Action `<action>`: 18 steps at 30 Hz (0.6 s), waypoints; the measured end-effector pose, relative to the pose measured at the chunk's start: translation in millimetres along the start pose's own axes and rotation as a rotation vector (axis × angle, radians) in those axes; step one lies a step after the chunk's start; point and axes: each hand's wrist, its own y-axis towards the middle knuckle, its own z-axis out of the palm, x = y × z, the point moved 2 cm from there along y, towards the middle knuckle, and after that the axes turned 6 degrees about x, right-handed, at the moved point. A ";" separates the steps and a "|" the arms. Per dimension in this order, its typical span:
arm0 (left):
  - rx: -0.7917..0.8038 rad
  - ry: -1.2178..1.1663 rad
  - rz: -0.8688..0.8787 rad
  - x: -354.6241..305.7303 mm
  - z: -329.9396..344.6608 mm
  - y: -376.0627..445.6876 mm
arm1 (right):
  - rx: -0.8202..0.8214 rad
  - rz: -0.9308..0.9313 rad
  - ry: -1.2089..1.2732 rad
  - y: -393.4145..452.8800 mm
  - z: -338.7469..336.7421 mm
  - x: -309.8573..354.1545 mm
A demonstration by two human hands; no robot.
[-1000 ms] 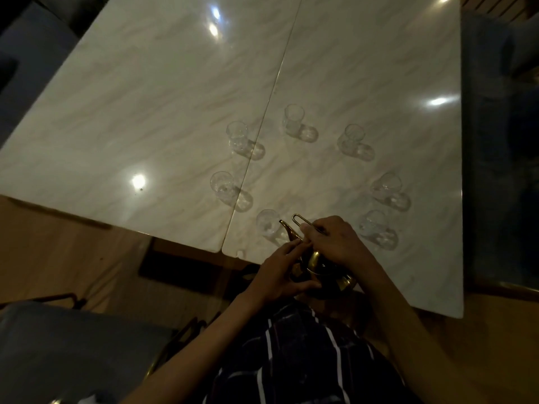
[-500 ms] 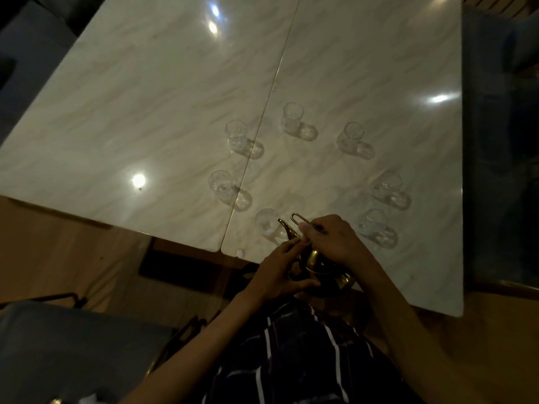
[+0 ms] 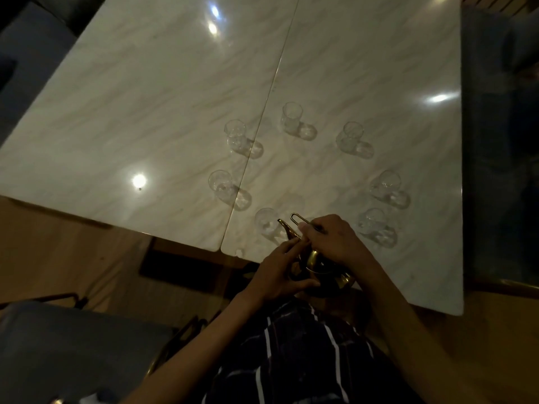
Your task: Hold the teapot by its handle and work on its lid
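Brass teapot (image 3: pixel 316 265) sits at the near edge of the marble table (image 3: pixel 145 112), part of its base looks to overhang the edge, though dim light makes that hard to confirm; right hand (image 3: pixel 331 243) is curled round the thin wire handle (image 3: pixel 300 220), gripping it from above; left hand (image 3: pixel 278 272) has fingers laid nearly straight along the pot's side and up toward the spout (image 3: pixel 285 227), thumb under the belly, bracing rather than clamping. Spout tip points at the nearest glass (image 3: pixel 265 221), just beside its rim; six more glasses stand in a ring, nearest of them the right-near glass (image 3: pixel 374 221) close to the right wrist. Risks as I judge them: spout is off-centre of the glass mouth, so a tilt from here likely spills onto the marble; spout could knock the light glass over; wire handle is thin, pot may swing or twist in the grip if the left hand lets go; pot near the edge can slide off onto the lap; right forearm may sweep the right-near glass when it lifts; liquid level in the pot not visible, so flow rate is a guess.
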 end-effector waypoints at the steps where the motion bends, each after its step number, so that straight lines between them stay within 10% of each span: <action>1: 0.002 -0.004 -0.005 0.3 -0.2 0.1 | 0.001 -0.001 0.002 -0.4 0.2 -0.1; 18: 0.026 -0.006 0.020 8.1 6.2 0.0 | 0.008 0.015 -0.012 2.6 8.4 -10.8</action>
